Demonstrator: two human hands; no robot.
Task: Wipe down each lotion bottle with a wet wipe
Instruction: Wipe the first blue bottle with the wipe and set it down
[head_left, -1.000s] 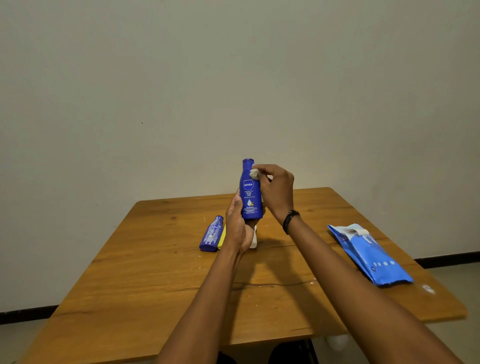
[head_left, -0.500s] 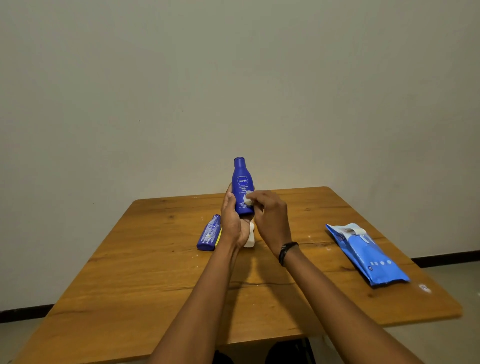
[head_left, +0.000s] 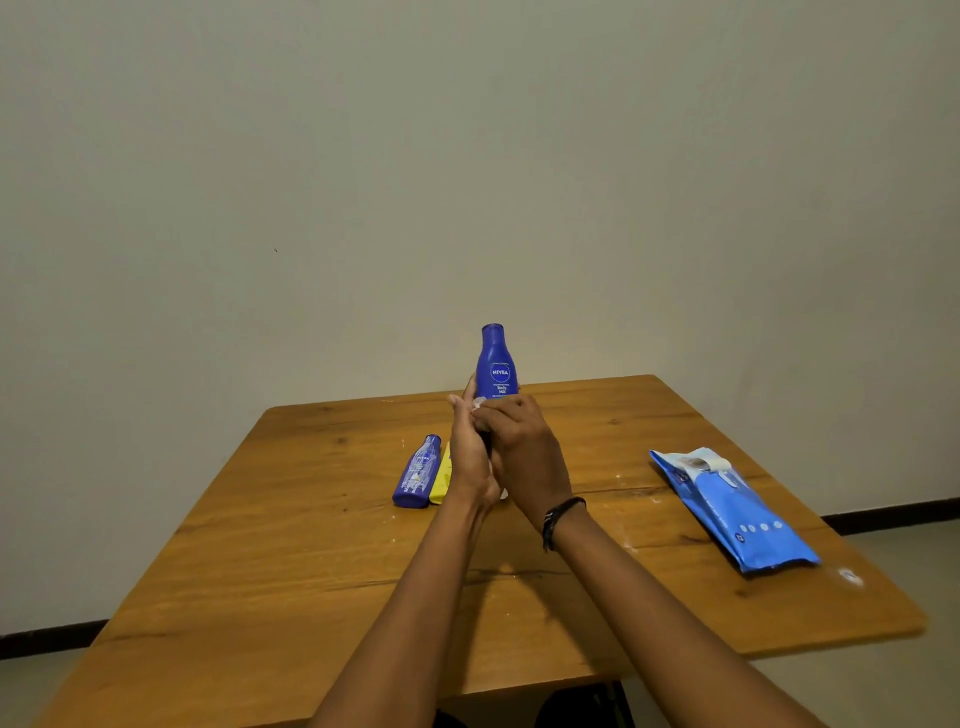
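Observation:
A blue Nivea lotion bottle is held upright above the table, its lower half hidden by both hands. My left hand grips the bottle's base from the left. My right hand presses a small white wet wipe against the bottle's lower front. A second, smaller blue bottle lies on the table left of my hands, with a yellow bottle lying beside it, partly hidden by my left hand.
A blue wet-wipe pack with its flap peeled open lies on the right of the wooden table. A small white scrap sits near the table's right edge. A plain wall stands behind.
My right hand with the wipe has slid down the bottle from the neck to the lower body. The bottle has stayed upright in my left hand.

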